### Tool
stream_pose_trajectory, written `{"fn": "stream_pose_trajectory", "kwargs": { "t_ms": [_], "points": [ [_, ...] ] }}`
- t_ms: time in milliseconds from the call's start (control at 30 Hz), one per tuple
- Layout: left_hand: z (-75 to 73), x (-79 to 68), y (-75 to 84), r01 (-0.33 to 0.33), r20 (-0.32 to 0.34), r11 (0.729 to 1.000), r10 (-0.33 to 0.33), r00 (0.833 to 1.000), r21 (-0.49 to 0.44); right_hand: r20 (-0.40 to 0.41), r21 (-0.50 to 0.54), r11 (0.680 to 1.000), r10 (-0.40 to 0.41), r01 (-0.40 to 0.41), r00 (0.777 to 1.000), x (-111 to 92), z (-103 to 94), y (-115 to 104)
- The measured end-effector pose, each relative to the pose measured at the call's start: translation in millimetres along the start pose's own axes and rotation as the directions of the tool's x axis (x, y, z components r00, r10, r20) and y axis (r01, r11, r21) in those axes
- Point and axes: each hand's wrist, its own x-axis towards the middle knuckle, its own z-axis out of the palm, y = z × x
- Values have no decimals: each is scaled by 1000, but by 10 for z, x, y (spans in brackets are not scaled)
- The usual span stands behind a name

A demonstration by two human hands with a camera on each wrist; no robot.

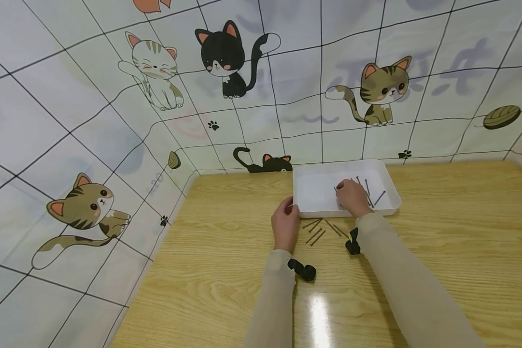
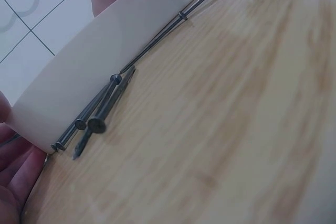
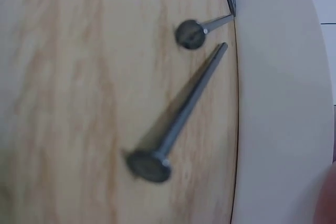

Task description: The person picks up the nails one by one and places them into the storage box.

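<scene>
A shallow white tray [image 1: 315, 191] stands on the table near the wall. My left hand [image 1: 285, 223] grips its front left corner, thumb at the rim; in the left wrist view its fingers [image 2: 21, 174] wrap that corner. Inside the tray, my right hand [image 1: 352, 197] has its fingers curled, and a nail [image 1: 335, 188] juts out beside the fingertips. Several nails [image 1: 378, 198] lie to its right in the tray. On the table along the tray's front wall lie several more loose nails [image 1: 315, 236], some crossing each other. Two nails [image 3: 184, 111] show large in the right wrist view.
The wooden table [image 1: 217, 270] extends to both sides of the tray. A wall covering [image 1: 304, 111] with printed cats and grid lines rises behind and at the left. Each sleeve carries a black wrist camera [image 1: 303, 269].
</scene>
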Motion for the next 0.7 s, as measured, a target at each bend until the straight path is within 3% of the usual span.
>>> {"fn": "stream_pose_trajectory", "kwargs": {
  "t_ms": [200,367,533,700],
  "points": [
    [15,15,7,24,-20,999,-23,1000,24,-46,43,997,-67,69,997,8,7,17],
    [13,39,21,14,2,1000,-14,1000,18,-113,99,990,-91,102,989,12,-3,27],
    [8,35,18,10,4,1000,-10,1000,0,-106,117,984,-121,134,987,-20,-27,2],
    [-4,37,1,20,0,1000,-20,1000,8,-95,110,970,-207,217,974,-125,-96,-45]
  ]
}}
